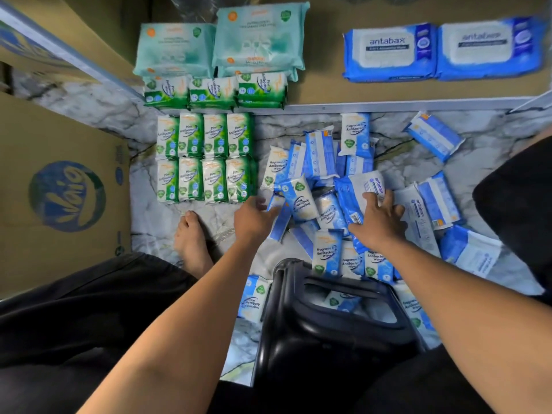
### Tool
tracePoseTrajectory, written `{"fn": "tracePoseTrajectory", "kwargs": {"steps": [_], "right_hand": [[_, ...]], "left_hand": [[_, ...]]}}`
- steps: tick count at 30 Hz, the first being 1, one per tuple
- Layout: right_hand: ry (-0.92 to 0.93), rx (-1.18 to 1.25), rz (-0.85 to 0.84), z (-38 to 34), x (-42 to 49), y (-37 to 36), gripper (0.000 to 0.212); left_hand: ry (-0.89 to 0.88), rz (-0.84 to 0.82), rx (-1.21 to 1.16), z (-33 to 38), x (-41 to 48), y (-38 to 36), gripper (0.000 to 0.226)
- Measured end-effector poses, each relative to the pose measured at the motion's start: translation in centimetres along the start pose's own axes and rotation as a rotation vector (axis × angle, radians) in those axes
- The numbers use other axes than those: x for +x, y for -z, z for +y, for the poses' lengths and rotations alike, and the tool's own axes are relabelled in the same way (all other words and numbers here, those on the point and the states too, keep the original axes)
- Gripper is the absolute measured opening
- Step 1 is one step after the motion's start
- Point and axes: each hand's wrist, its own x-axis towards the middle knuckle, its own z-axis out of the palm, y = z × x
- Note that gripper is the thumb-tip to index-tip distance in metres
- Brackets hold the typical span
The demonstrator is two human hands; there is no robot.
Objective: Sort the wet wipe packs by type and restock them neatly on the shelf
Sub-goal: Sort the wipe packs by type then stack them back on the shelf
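- The right hand [378, 220] lies on an antabax pack [357, 186] at the middle of the blue pile [322, 174], fingers curled over its top edge and thumb at its lower side, gripping it
- The left hand [254, 217] reaches into the left edge of the pile and touches a slim blue pack [279, 225]; its fingertips are hidden, so I cannot tell whether it grips the pack
- The pile lies loose on the marble floor [403, 165], packs tilted and overlapping, with some more strewn to the right
- Eight green packs [206, 158] stand left of the pile in two tidy rows of four, touching one another
- On the shelf [325, 85] above, three green Pine packs [213, 92] line the front edge, teal packs [222, 46] are stacked behind them, and two big antabax packs [442, 50] lie side by side well to the right
- A black basket [328, 324] sits near the person, blue packs showing through its opening
- A bare foot [191, 234] rests on the floor below the green rows
- A cardboard box [65, 198] stands at the left
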Motion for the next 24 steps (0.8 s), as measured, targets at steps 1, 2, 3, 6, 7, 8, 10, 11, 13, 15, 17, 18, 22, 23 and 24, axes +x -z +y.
{"fn": "tracePoseTrajectory", "kwargs": {"steps": [1, 2, 3, 6, 7, 8, 10, 11, 13, 15, 17, 18, 22, 23, 24], "right_hand": [[-0.002, 0.001, 0.001, 0.0, 0.0, 0.0, 0.070], [-0.003, 0.000, 0.002, -0.1, 0.0, 0.0, 0.070], [-0.002, -0.002, 0.004, -0.1, 0.0, 0.0, 0.070], [-0.006, -0.005, 0.005, -0.1, 0.0, -0.1, 0.069], [-0.006, -0.006, 0.006, -0.1, 0.1, -0.2, 0.069], [-0.004, -0.006, 0.009, -0.1, 0.1, -0.2, 0.069], [-0.003, -0.006, 0.012, -0.1, 0.0, -0.3, 0.068], [-0.004, -0.007, 0.015, -0.1, 0.0, -0.3, 0.068], [-0.005, -0.011, 0.017, -0.1, -0.1, -0.3, 0.068], [-0.002, -0.010, 0.015, -0.1, -0.1, -0.3, 0.068], [0.007, -0.008, 0.006, 0.0, -0.1, -0.1, 0.070], [0.011, -0.009, -0.003, 0.1, -0.2, 0.0, 0.071], [0.004, -0.028, -0.019, 0.5, -0.5, 0.0, 0.075], [0.002, -0.051, -0.019, 0.5, -0.5, -0.1, 0.077], [0.003, -0.078, -0.022, 0.5, -0.7, -0.2, 0.081]], "left_hand": [[0.029, -0.010, 0.043, -1.4, -0.4, 0.0, 0.043], [0.059, -0.022, 0.088, -2.9, -0.9, 0.0, 0.040], [0.092, -0.035, 0.131, -4.4, -1.6, 0.0, 0.039], [0.202, -0.074, 0.238, -8.6, -3.5, -0.2, 0.039], [0.222, -0.086, 0.267, -9.8, -4.2, -0.3, 0.038], [0.223, -0.101, 0.291, -10.7, -4.9, -0.5, 0.039], [0.199, -0.148, 0.325, -12.0, -6.0, -1.0, 0.048], [0.182, -0.171, 0.335, -12.5, -6.5, -1.2, 0.052], [0.154, -0.204, 0.358, -13.1, -7.0, -1.6, 0.060], [0.137, -0.202, 0.372, -13.6, -7.2, -1.9, 0.064], [0.122, -0.186, 0.374, -14.0, -7.3, -2.4, 0.067], [0.118, -0.176, 0.374, -14.2, -7.4, -2.7, 0.068], [0.114, -0.147, 0.369, -14.4, -7.3, -3.4, 0.065], [0.115, -0.140, 0.352, -14.2, -7.3, -3.4, 0.064], [0.117, -0.130, 0.336, -14.0, -7.2, -3.2, 0.064]]}}
